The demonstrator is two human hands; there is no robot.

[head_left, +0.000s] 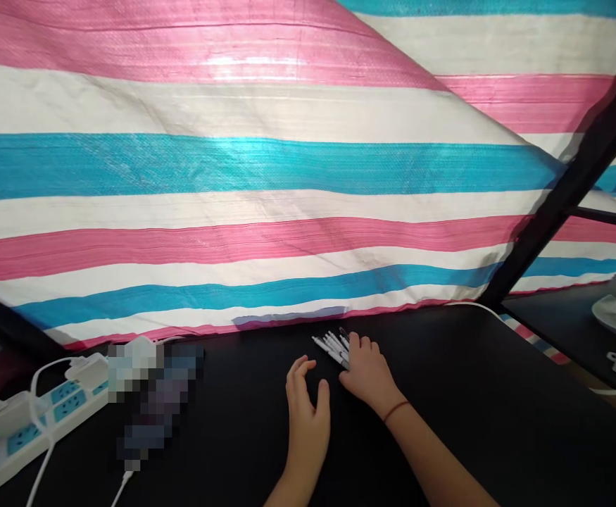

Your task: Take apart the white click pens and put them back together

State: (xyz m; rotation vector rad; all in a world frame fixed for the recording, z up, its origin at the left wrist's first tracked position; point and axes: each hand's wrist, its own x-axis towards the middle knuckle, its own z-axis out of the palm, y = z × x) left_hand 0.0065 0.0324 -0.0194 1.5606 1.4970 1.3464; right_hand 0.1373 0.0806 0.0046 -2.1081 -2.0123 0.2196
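The upper part of the frame is filled by a striped sheet (265, 165) in pink, white and blue, its lower edge met by the far edge of a black tabletop (476, 401). On the right, the tabletop is bounded by a slanting edge, beyond which a second dark surface is seen. Open room is offered right of the right forearm; a narrower stretch is left between the left hand and a pixelated dark object (162, 401) at lower left. The far right corner is crossed by a slanted black bar (555, 218). The lower left is occupied by a white power strip (57, 415) with plugs inserted.

The right hand (369, 366) is reached in from lower right, palm down, its fingers bent and held close together over white pens (333, 347); whether they are clamped cannot be told. The left hand (308, 398) is raised from the bottom centre, wrist upright, fingers curved and thumb spread apart from them, with nothing held. The pens are bunched just above centre-bottom, tips pointed to the upper left, their near ends covered by the right hand. A thin reddish band (395, 410) is worn on the right wrist.
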